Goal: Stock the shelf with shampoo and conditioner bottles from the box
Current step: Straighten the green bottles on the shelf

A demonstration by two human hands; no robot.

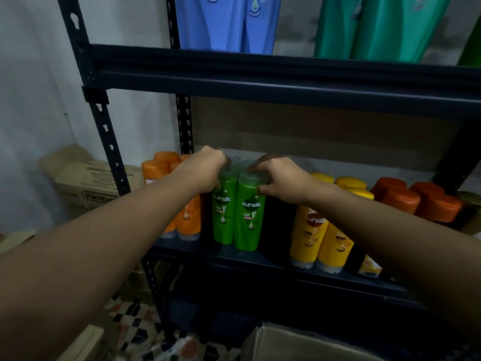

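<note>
Two green Sunsilk bottles (238, 214) stand side by side on the dark metal shelf (260, 259), between the orange bottles (187, 220) and the yellow bottles (320, 238). My left hand (205, 169) grips the cap of the left green bottle. My right hand (281, 178) grips the cap of the right green bottle, thumb against its side. The open cardboard box (281, 342) lies at the bottom of the view, below the shelf; its contents are hidden.
Darker orange-capped bottles (416, 199) fill the shelf's right end. Blue bottles (223, 22) and teal bottles (377, 27) stand on the shelf above. Cardboard cartons (88, 183) are stacked left of the rack's upright (109, 144). Patterned floor tiles show below.
</note>
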